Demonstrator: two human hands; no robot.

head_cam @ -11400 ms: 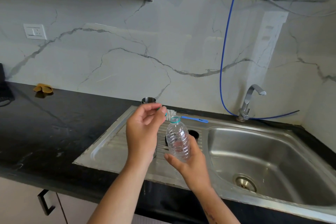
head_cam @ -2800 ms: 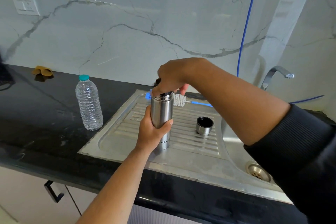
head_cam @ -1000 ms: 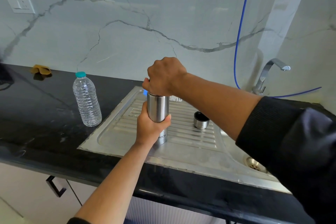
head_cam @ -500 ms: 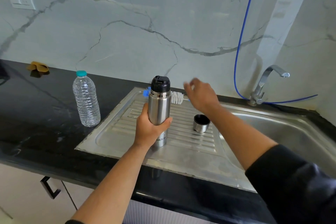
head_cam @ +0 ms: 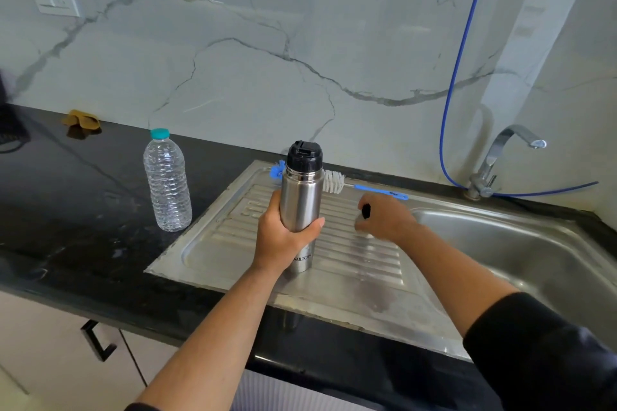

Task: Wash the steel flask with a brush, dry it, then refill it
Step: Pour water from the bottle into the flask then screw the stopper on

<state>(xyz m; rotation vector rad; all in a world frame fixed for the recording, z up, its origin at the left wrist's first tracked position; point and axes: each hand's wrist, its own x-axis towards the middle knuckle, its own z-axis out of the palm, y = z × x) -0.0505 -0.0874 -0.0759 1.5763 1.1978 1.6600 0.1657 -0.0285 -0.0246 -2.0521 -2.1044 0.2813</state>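
A person steadies a capped steel flask (head_cam: 301, 207) on the ribbed drainboard (head_cam: 360, 253) at mid-frame.

Head view: the left hand (head_cam: 283, 237) wraps around the smooth, brushed-metal cylinder, which stands upright with its black ridged stopper on; "MILTON" reads near the base. The right hand (head_cam: 387, 218), blurred, curls over what seems to be the small steel cup (head_cam: 365, 212), mostly hidden. Behind the flask lies a bottle brush (head_cam: 337, 184), its white bristles partly covered. A clear ridged plastic bottle (head_cam: 167, 183) with a teal cap stands on the black counter at left.

right hand (head_cam: 387, 218) lowered, now gripping steel cup (head_cam: 364, 212)
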